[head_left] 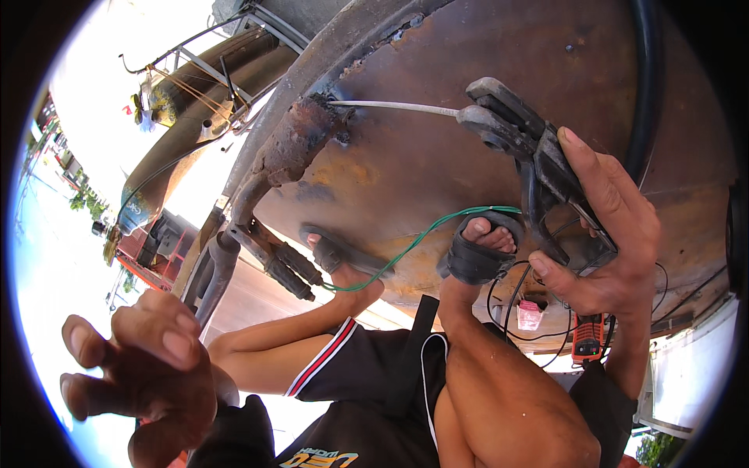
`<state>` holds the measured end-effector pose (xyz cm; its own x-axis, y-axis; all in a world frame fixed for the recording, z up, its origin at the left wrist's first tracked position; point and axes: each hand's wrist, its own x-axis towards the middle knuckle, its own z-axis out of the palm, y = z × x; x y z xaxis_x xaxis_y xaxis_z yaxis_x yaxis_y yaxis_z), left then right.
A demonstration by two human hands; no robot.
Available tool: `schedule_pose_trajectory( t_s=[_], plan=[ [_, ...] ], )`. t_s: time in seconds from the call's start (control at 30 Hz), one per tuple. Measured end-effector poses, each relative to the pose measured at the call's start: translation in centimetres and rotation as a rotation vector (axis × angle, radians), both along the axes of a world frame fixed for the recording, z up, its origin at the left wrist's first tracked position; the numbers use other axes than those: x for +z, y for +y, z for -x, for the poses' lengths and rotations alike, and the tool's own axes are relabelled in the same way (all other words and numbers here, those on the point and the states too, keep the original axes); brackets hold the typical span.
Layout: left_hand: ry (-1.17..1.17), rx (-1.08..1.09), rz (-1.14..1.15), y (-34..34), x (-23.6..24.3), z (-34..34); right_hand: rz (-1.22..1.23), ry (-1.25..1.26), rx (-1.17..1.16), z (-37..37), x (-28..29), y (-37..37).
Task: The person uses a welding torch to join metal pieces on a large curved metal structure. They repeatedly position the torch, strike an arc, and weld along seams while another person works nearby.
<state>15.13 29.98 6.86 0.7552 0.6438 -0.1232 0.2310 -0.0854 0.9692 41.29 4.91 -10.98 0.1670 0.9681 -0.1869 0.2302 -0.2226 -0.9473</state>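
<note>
My right hand [617, 253] grips a black welding electrode holder [542, 160] above a large rusty curved steel plate [421, 175]. A pale electrode rod [398, 106] extends leftward from the holder to a crusted, rough pipe stub [292, 144], its tip at or very near the rough weld; contact is hard to judge. My left hand [140, 366] hangs in the air at the lower left, fingers apart and loosely bent, holding nothing. Beside it runs a bent metal pipe [222, 269]; just above are dark cylindrical cable fittings [289, 271] with a green cable [413, 242].
My sandalled feet [480, 248] rest on the plate. An orange-and-black device [587, 339] with loose wires sits below my right hand. A thick black hose [646, 86] crosses the right side. Curved tubes [168, 168], a metal frame [257, 31] and bright open surroundings lie beyond the plate's left edge.
</note>
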Motion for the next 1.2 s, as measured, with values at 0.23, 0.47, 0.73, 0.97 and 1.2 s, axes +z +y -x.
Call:
schedule_pose_trajectory(
  t_s=[0.23, 0.47, 0.73, 0.97, 1.2],
  plan=[
    [1.444, -0.425, -0.178, 5.7, 2.7, 15.8, 0.015, -0.015, 0.041, -0.1, 0.1, 0.0],
    [1.566, -0.377, -0.326, 3.1, 1.8, 22.9, 0.025, -0.054, 0.058, 0.1, 0.5, 0.1],
    [1.482, -0.353, -0.350, 3.1, 1.7, 23.3, -0.006, -0.171, 0.108, 0.5, 1.4, 0.2],
    [1.432, -0.377, -0.384, 3.1, 1.6, 23.6, -0.009, -0.118, 0.054, 0.8, 1.1, 0.1],
    [1.462, -0.343, -0.347, 3.0, 1.7, 23.2, 0.017, -0.136, 0.078, 0.3, 1.2, 0.0]
  ],
)
